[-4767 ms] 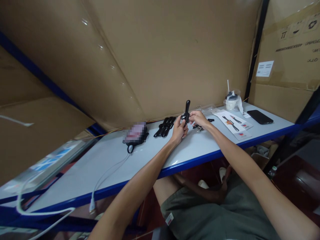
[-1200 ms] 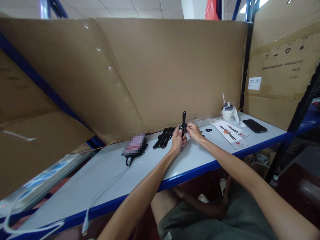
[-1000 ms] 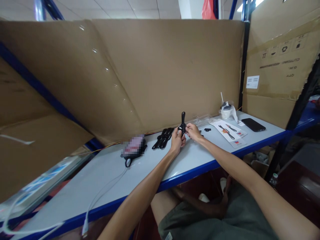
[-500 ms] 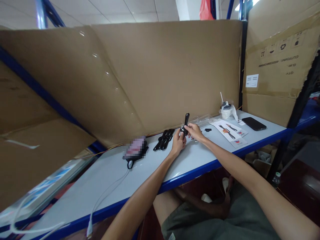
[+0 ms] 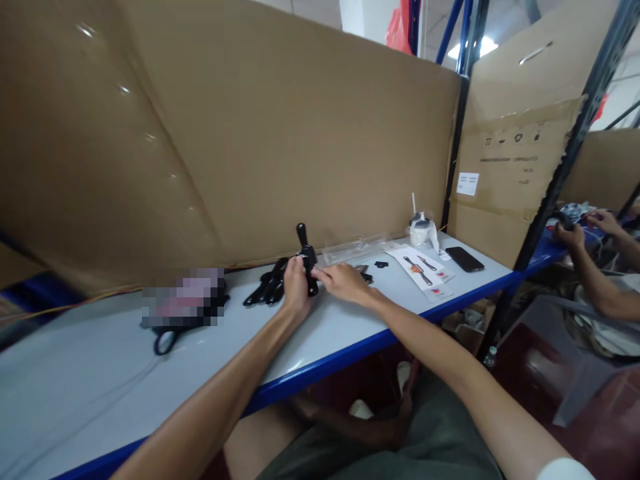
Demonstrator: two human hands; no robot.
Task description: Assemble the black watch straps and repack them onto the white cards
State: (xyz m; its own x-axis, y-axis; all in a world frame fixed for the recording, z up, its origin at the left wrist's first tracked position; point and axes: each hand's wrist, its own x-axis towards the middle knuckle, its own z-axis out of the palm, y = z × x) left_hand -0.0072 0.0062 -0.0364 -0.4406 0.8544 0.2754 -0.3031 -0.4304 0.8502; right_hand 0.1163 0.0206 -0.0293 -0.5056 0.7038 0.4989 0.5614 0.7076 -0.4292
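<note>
A black spokeshave [image 5: 309, 255] stands tilted in my left hand [image 5: 297, 283], one handle pointing up and the other end low by the palm. My left fingers are closed around its middle. Against its right side, my right hand [image 5: 345, 283] is curled with the fingertips pinched together; anything small between them is hidden. Several more black spokeshaves [image 5: 265, 290] lie side by side on the table, just left of my left hand. Beyond my right hand are small dark flat parts [image 5: 367, 273] and another black piece [image 5: 381, 265].
Clear plastic packaging [image 5: 355, 248] lies along the cardboard wall [image 5: 300, 133]. Printed cards [image 5: 417, 267], a lidded cup [image 5: 420, 230] and a phone [image 5: 465, 259] are at the right. A blurred-out object [image 5: 185, 300] with a cable sits left. Another person's hands [image 5: 575, 233] show far right.
The view has swung right, bringing another person into sight. My right hand has shifted from the upper part of the spokeshave to its right side; my left hand keeps its hold.
</note>
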